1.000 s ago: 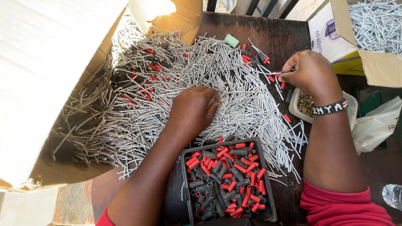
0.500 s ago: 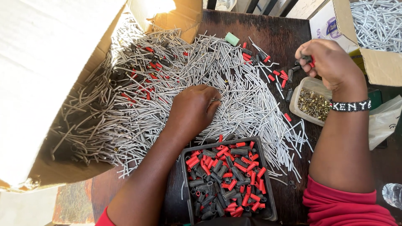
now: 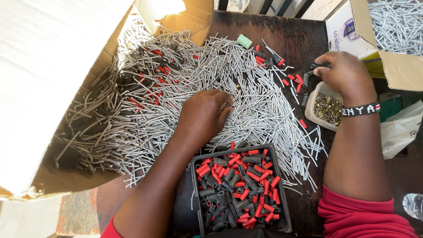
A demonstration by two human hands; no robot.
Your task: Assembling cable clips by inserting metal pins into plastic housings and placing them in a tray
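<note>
A: Change since a second ago?
B: Right hand lifted from pile edge to upper right, above clear tub of brass bits; fingers pinched on small dark sleeve.
A: Left hand?
B: Unmoved, centre frame, fingers curled into heap of thin grey tubes; grip contents hidden.
</note>
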